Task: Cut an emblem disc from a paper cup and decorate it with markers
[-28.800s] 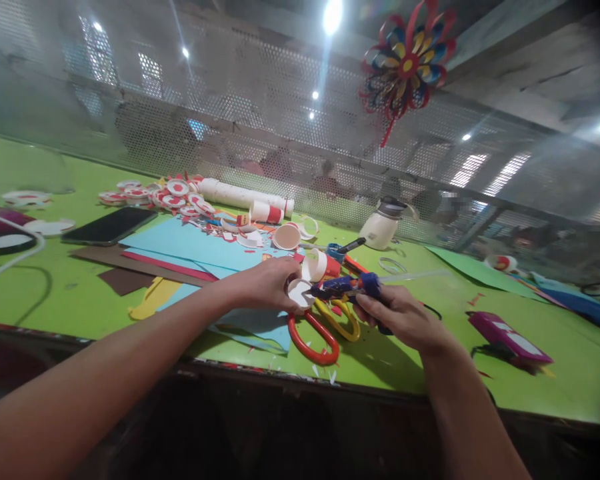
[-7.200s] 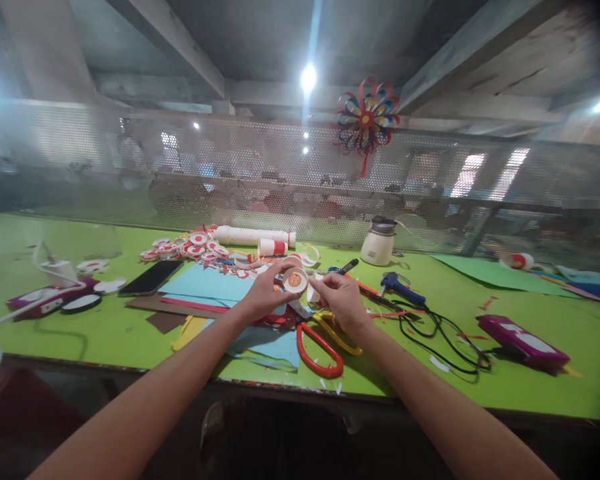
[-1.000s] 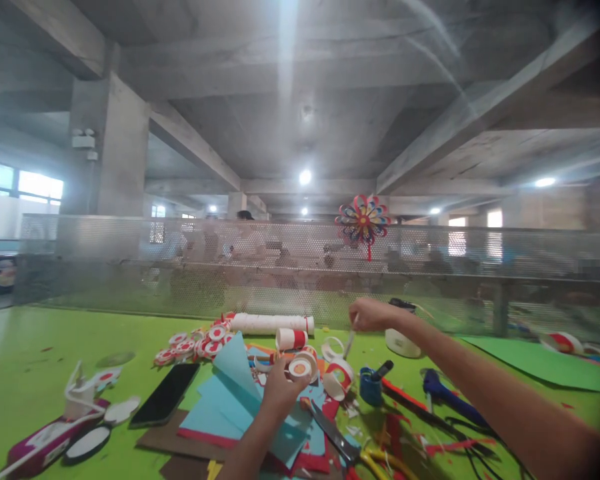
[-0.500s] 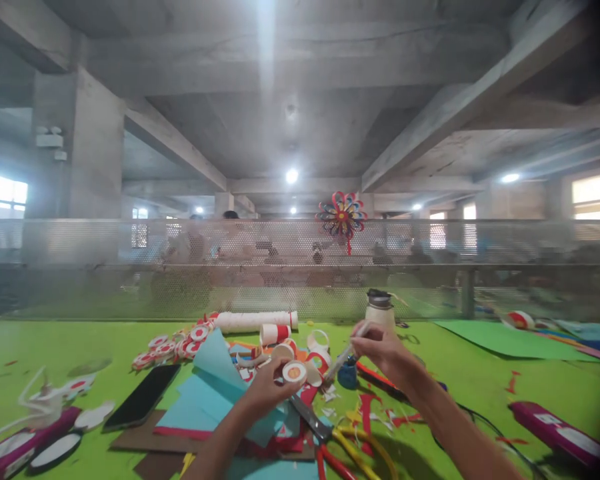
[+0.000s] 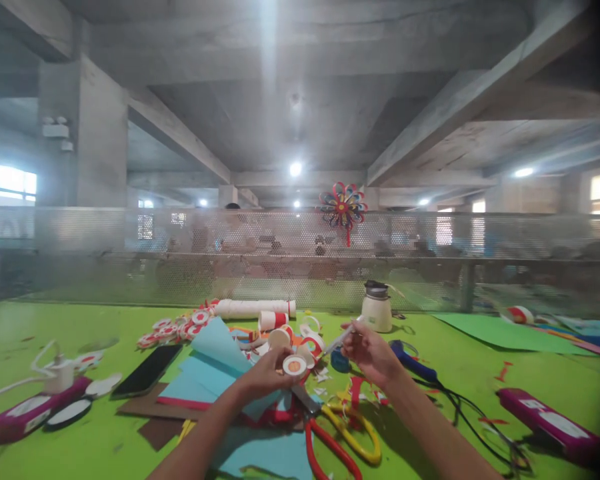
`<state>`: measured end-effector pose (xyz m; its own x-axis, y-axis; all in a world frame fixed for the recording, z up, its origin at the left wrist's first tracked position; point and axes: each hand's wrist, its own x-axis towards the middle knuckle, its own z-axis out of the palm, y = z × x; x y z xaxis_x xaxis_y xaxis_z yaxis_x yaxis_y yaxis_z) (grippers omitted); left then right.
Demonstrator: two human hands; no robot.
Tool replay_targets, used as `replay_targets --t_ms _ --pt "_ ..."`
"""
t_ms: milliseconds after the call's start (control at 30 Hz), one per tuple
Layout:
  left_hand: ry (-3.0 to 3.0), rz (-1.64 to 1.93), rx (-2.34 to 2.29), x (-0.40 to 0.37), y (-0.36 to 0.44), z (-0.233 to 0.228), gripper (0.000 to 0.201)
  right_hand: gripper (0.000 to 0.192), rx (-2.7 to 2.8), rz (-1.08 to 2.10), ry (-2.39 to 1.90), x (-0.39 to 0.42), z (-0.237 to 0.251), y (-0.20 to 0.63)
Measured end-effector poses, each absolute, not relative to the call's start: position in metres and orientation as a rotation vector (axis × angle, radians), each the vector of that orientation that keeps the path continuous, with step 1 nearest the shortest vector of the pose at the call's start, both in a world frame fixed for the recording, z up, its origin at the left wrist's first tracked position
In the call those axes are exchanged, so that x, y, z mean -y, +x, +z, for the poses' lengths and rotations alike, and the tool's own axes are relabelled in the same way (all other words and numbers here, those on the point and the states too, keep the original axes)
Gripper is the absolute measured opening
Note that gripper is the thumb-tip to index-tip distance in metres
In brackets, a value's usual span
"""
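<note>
My left hand [image 5: 265, 375] is closed on a small white paper cup piece [image 5: 295, 365], its round face with an orange centre turned towards me. To its right, the fingers of my right hand [image 5: 373, 355] pinch a slim pale tool [image 5: 338, 341], slanting down towards the left. The tool's tip is apart from the cup piece, and its exact kind is unclear. A small blue pot [image 5: 340, 360] stands just below the tool. Under my left hand lie scissors [image 5: 337, 433] with one red and one yellow handle, blades partly hidden.
Light blue paper sheets [image 5: 207, 383], a phone [image 5: 147, 371] and a pile of red-and-white paper pieces [image 5: 180, 330] lie left. Behind are stacked white cups [image 5: 255, 309] and a cream jar [image 5: 377, 310]. A blue-handled corded tool [image 5: 417, 363] and a purple power strip [image 5: 550, 423] lie right.
My right hand has drawn slightly back and lower, and the tool's tip has risen away from the scraps. The cup piece stays in my left hand. The view has shifted a little.
</note>
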<state>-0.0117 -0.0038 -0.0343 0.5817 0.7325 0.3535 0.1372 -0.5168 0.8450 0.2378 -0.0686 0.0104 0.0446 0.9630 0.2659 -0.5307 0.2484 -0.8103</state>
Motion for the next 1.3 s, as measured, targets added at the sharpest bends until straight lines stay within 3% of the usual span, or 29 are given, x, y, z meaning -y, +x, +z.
replay_targets --t_ms 300,433,700,933,1067,1300 --pt "2.077 0.847 -0.663 0.013 -0.010 -0.012 0.053 0.018 0.970 1.307 -0.586 0.069 0.015 0.226" --pt "2.097 0.863 -0.628 0.021 -0.014 -0.007 0.053 0.025 0.963 1.245 -0.585 0.065 0.024 0.217" --pt "2.148 0.924 -0.668 0.032 -0.019 -0.016 0.049 0.025 1.005 1.192 -0.620 0.070 0.030 0.199" --pt "2.276 0.731 -0.613 0.060 -0.025 -0.009 0.051 0.033 1.123 1.294 -0.620 0.093 0.019 0.195" --pt "2.316 0.604 -0.564 0.067 -0.024 -0.006 0.040 0.016 1.097 1.229 -0.712 0.110 0.025 0.197" --pt "2.327 0.408 -0.653 0.070 -0.017 -0.019 0.042 0.015 1.015 1.146 -0.989 0.125 0.019 0.198"
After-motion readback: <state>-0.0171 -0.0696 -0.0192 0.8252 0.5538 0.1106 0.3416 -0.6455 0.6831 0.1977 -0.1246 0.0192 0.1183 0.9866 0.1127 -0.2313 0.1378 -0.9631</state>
